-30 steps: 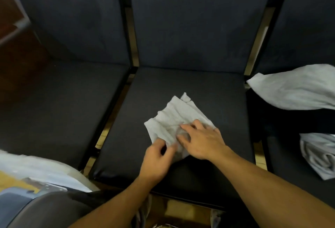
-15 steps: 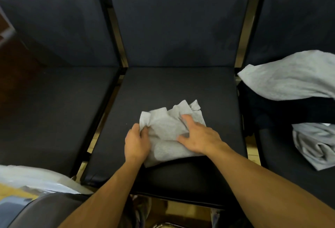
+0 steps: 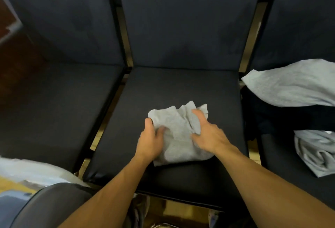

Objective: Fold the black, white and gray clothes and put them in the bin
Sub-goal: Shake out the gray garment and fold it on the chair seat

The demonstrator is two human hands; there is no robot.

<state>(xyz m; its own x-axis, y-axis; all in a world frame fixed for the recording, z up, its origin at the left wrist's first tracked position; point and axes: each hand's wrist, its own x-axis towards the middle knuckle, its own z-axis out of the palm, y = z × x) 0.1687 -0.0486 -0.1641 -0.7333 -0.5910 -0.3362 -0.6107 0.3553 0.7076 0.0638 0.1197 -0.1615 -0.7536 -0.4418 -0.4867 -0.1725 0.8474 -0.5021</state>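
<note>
**Small gray garment gathered between both hands on the middle seat**

A small gray cloth (image 3: pixel 179 133) is seen lying on the middle chair seat (image 3: pixel 163 86), somewhat nearer the seat's front edge than its back edge and slightly toward its right side. It is crumpled and partly folded, with its long axis running roughly from the front edge toward the back right corner.

The cloth is held from both sides. The left hand (image 3: pixel 150 140) is placed at the cloth's left edge, and its grip is closed on the fabric, thumb above and fingers curled against it. The right hand (image 3: pixel 208 135) is laid on the right half, its fingers bent over a bunched ridge of fabric, which is gripped rather than merely pressed flat.

The cloth therefore lies between the two hands, and neither hand is clearly nearer. The fold is judged unfinished; the loose far corners would need to be brought over along the short axis.

Further gray clothes (image 3: pixel 293 86) are seen on the right seat. No bin can be identified with certainty.
</note>
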